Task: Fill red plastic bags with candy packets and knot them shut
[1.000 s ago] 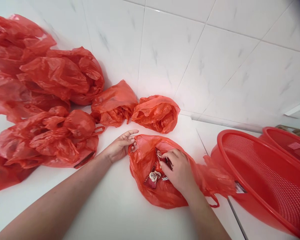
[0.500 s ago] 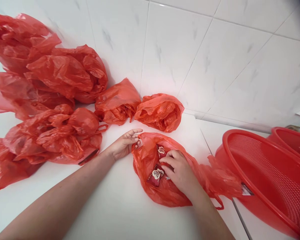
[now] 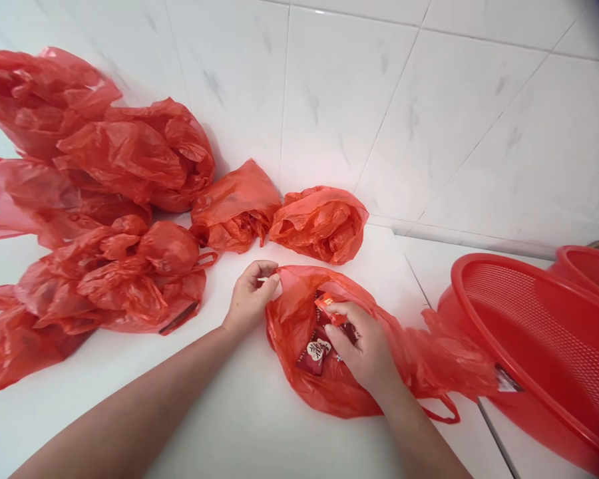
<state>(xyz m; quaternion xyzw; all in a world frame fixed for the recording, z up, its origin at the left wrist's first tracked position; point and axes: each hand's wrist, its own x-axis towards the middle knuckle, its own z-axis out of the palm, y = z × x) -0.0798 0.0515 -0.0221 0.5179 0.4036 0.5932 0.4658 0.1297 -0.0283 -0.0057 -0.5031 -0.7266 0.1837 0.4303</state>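
Observation:
A red plastic bag lies with its mouth spread on the white table. My left hand pinches the bag's left rim between thumb and fingers. Inside the bag mouth, my right hand grips a small orange-red packet with a yellowish mark on it. Below the hand, a dark red packet with a cream label lies in the bag. Other dark red packets beside it are partly covered by my right hand.
Crumpled red plastic bags are heaped at the left. Two smaller bundled bags, one a rounded bundle, sit by the tiled wall. Red perforated baskets stand at the right, and a flattened red bag reaches toward them.
My right hand has lifted slightly with the orange-red packet now showing in its fingers. My left fingers have closed on the bag's rim. The view has shifted slightly.

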